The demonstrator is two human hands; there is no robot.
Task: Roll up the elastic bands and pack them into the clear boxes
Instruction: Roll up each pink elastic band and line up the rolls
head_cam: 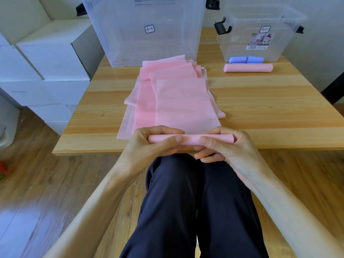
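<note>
My left hand [149, 144] and right hand [223, 146] fingers grip half-rolled pink elastic band [189, 139]; finished pink roll [248, 68] and blue rolls [246, 59] unpacked on tabletop [279, 108].

left hand [149, 144]: fingers curled, gripping | right hand [225, 146]: fingers curled, gripping

Matt pink band [186, 108], grained wood table [260, 101]

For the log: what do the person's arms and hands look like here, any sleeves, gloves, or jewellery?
Both forearms are bare for as far as the view shows, with no sleeves in sight. The left hand and right hand wear no gloves, and no rings, watch or wristbands show. The only clothing in view is dark navy trousers on the legs below the hands.
</note>
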